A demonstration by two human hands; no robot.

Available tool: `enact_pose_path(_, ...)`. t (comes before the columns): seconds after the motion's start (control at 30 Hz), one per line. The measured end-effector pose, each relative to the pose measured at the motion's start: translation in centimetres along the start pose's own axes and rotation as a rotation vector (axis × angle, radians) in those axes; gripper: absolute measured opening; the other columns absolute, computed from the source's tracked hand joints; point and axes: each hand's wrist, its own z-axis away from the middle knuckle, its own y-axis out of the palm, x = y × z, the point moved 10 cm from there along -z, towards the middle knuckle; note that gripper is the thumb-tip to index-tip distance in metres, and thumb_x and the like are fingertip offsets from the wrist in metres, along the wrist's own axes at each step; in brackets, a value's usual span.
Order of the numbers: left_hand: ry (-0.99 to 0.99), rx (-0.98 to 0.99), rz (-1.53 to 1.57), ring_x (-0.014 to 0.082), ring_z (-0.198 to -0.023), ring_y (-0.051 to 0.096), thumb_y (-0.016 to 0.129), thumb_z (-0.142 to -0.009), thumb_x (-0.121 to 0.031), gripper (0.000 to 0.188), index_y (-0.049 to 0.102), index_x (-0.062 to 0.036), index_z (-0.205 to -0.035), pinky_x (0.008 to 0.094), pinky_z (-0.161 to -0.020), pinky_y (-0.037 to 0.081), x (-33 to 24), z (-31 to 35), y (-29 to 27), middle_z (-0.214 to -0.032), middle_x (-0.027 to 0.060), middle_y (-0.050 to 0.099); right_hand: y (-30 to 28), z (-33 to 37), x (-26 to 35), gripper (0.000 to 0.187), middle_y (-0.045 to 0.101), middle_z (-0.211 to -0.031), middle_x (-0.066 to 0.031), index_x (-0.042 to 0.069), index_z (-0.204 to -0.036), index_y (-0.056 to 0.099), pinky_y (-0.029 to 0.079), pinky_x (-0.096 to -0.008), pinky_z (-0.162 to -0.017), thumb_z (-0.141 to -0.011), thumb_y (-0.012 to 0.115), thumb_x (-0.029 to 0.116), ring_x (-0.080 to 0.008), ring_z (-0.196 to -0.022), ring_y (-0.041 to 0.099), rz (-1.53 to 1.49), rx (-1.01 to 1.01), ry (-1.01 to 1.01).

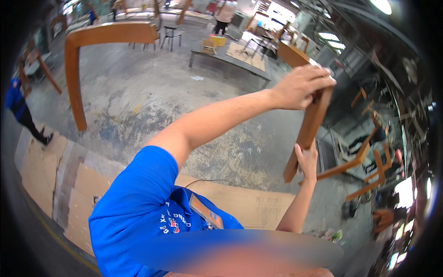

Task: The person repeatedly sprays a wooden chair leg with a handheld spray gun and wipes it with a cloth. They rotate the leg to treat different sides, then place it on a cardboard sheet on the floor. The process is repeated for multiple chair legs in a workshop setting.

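My left hand [302, 87] is closed over the upper bend of an L-shaped brown wooden chair part [313, 120], with my left arm stretched across to the right. Lower on the same piece, my right hand [308, 160] grips it near its lower end, thumb along the near side. The piece stands tilted in the air, its short upper arm running away to the upper left. My left fingers partly cover the bend. Just behind my right hand, another wooden part [344, 170] shows.
Another L-shaped wooden part [76, 60] hangs at the left. More wooden parts [378, 168] hang at the right. A low grey table [221, 60] with a yellow box [218, 40] stands ahead. A person in blue [20, 106] is far left, another person [224, 16] behind. Cardboard [244, 203] covers floor nearby.
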Motion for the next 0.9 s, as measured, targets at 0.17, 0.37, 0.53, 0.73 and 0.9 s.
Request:
enact_pose_path(0.17, -0.006, 0.01, 0.039, 0.0284, -0.111, 0.056, 0.072, -0.077, -0.027, 0.05, 0.054, -0.0104, -0.12, 0.0414, -0.095, 0.041, 3.7, 0.0, 0.7, -0.118, 0.0096, 0.06, 0.2, 0.7, -1.7, 0.043, 0.063, -0.105, -0.0106, -0.003, -0.123, 0.049, 0.045, -0.032, -0.088, -0.084, 0.064, 0.007, -0.0177, -0.097, 0.059, -0.236, 0.158, -0.025)
enact_pose_path(0.37, -0.134, 0.07, -0.118, 0.0262, -0.11, 0.057, 0.064, -0.084, -0.036, 0.043, 0.058, -0.0102, -0.118, 0.0402, -0.094, 0.041, 7.9, 3.4, -0.9, -0.115, 0.0077, 0.062, -0.4, 3.4, -3.4, 0.044, 0.061, -0.11, -0.0142, -0.004, -0.125, 0.047, 0.047, -0.0345, -0.09, -0.084, 0.062, 0.003, -0.0211, -0.101, 0.06, -0.519, 0.245, 0.024)
enact_pose_path(0.53, -0.06, 0.032, -0.114, 0.0261, -0.109, 0.058, 0.065, -0.083, -0.039, 0.044, 0.059, -0.0082, -0.114, 0.04, -0.092, 0.041, 3.7, 1.7, -2.6, -0.113, 0.0079, 0.063, 0.5, 3.4, -2.4, 0.041, 0.061, -0.11, -0.0144, -0.004, -0.122, 0.049, 0.047, -0.0349, -0.09, -0.085, 0.063, 0.003, -0.0217, -0.102, 0.06, -0.519, 0.27, 0.018)
enact_pose_path(0.73, 0.078, -0.021, 0.023, 0.0265, -0.108, 0.06, 0.07, -0.078, -0.031, 0.041, 0.06, -0.0082, -0.111, 0.0404, -0.094, 0.046, -3.6, -1.7, -0.3, -0.111, 0.0082, 0.064, 2.3, 2.6, -2.4, 0.038, 0.063, -0.109, -0.0145, -0.004, -0.119, 0.052, 0.047, -0.0339, -0.09, -0.084, 0.065, 0.005, -0.021, -0.103, 0.061, -0.536, 0.268, 0.0)
enact_pose_path(0.9, 0.09, -0.013, -0.064, 0.0248, -0.107, 0.061, 0.071, -0.077, -0.016, 0.037, 0.061, -0.011, -0.113, 0.0371, -0.094, 0.048, -1.2, 0.2, -0.7, -0.112, 0.0071, 0.065, 1.4, 2.4, -3.2, 0.038, 0.065, -0.111, -0.0125, -0.003, -0.115, 0.055, 0.047, -0.0327, -0.09, -0.08, 0.068, 0.006, -0.02, -0.103, 0.061, -0.507, 0.271, -0.014)
